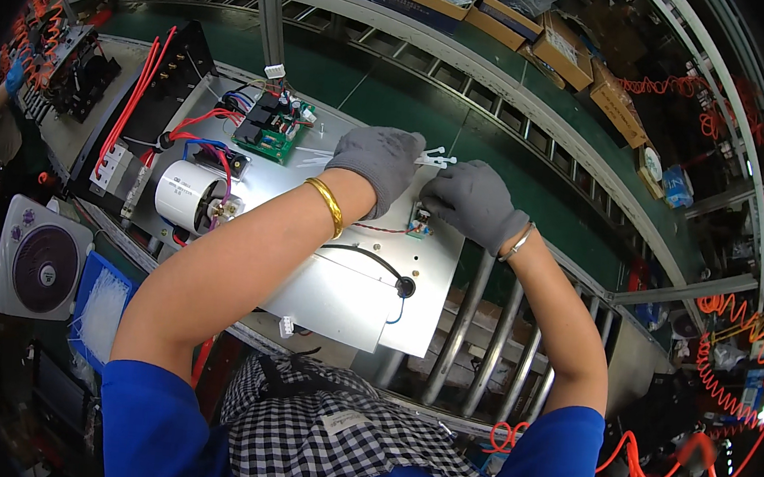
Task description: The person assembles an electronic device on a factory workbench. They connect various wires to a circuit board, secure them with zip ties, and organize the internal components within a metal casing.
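While my left hand (376,160) is closed on a bunch of white strips (438,157), their ends stick out between it and my right hand (473,201); the latter is curled just beside them, and I cannot tell whether it pinches any; metal plate (430,308) under my left hand; small board (419,222) just on the near side of my right; green board (266,137) left of my left hand; capacitor (184,194) farther left, nearer me.
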`<state>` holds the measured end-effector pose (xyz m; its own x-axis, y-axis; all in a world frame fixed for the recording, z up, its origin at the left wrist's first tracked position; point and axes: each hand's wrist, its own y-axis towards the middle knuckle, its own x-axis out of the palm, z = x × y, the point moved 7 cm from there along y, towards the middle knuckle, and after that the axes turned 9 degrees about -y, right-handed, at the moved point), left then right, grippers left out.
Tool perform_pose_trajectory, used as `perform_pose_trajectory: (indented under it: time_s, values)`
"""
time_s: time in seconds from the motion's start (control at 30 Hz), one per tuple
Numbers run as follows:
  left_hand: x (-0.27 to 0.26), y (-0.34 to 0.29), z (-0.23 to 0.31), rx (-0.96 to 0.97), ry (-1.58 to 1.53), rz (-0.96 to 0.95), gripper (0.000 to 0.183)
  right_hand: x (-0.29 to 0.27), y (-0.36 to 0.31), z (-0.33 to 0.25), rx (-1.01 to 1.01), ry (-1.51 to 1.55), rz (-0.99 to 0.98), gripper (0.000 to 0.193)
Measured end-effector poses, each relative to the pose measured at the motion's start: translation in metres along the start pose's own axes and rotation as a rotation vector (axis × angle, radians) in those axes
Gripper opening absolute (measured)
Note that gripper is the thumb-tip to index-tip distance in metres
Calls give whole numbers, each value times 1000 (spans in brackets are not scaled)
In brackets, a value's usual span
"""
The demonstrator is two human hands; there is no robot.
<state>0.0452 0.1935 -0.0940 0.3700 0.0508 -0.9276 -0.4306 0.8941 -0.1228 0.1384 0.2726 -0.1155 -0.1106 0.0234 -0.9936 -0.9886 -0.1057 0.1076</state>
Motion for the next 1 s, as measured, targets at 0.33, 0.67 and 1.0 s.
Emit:
perform_pose_trajectory:
  time_s: [0.33,0.67,1.0]
  values:
    - [0,-1,0,33,-27,20,19,8,-4,5,71,58,18,10]
    - [0,-1,2,25,-24,9,19,11,10,10,233,95,-350,21]
    - [-12,-5,2,50,-93,121,19,0,13,-5,112,-10,-149,25]
